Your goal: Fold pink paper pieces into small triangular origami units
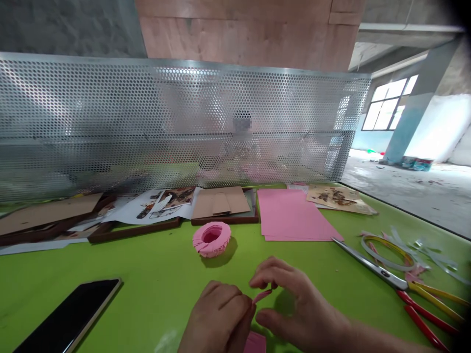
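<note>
My left hand (221,316) is closed, its fingers pinched on a narrow folded strip of pink paper (262,296). The strip's free end sticks out to the right, and a wider pink piece (255,342) shows below the fingers. My right hand (298,301) curves around that free end with thumb and forefinger apart, apparently not gripping it. Beyond both hands sits a ring of pleated pink paper (212,239) with a hole in its middle.
A phone (69,318) lies at left. Pink sheets (294,215), picture frames (224,203) and printed pictures (340,198) line the back, before a perforated metal screen (184,122). At right are scissors (382,272) with red and yellow handles, a tape roll (386,252) and scraps (434,252).
</note>
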Action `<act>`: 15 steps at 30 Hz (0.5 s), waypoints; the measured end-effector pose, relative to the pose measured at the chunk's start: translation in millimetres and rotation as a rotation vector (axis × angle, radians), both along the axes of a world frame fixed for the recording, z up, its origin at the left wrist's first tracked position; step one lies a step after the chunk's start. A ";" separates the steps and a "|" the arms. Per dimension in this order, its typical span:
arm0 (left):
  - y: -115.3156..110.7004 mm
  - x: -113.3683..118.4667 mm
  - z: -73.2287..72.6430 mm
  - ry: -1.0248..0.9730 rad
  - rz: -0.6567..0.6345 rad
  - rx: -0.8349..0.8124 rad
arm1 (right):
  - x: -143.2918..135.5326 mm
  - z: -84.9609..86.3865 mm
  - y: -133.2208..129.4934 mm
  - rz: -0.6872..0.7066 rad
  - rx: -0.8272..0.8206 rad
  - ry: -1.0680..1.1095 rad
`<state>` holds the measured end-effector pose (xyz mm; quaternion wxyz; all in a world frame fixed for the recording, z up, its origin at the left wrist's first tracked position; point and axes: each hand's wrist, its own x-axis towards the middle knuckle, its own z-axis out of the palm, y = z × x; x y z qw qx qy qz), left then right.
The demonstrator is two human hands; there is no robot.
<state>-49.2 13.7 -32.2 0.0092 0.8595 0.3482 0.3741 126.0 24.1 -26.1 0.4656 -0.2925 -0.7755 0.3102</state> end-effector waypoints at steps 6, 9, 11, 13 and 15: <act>-2.6 -1.1 5.0 0.114 0.012 0.033 | -3.8 -7.4 2.4 0.014 -0.020 0.068; -6.7 -2.9 10.4 0.087 0.017 -0.019 | -3.8 -6.7 2.4 0.012 -0.056 0.126; -7.4 -3.4 10.9 0.074 0.007 -0.043 | -3.6 -5.4 2.4 0.011 -0.071 0.123; -7.1 -3.3 10.4 0.061 0.001 -0.072 | -3.2 -3.6 2.9 0.009 -0.076 0.103; -6.8 -2.8 10.8 0.027 0.008 -0.116 | -2.4 -1.6 3.9 -0.013 -0.071 0.084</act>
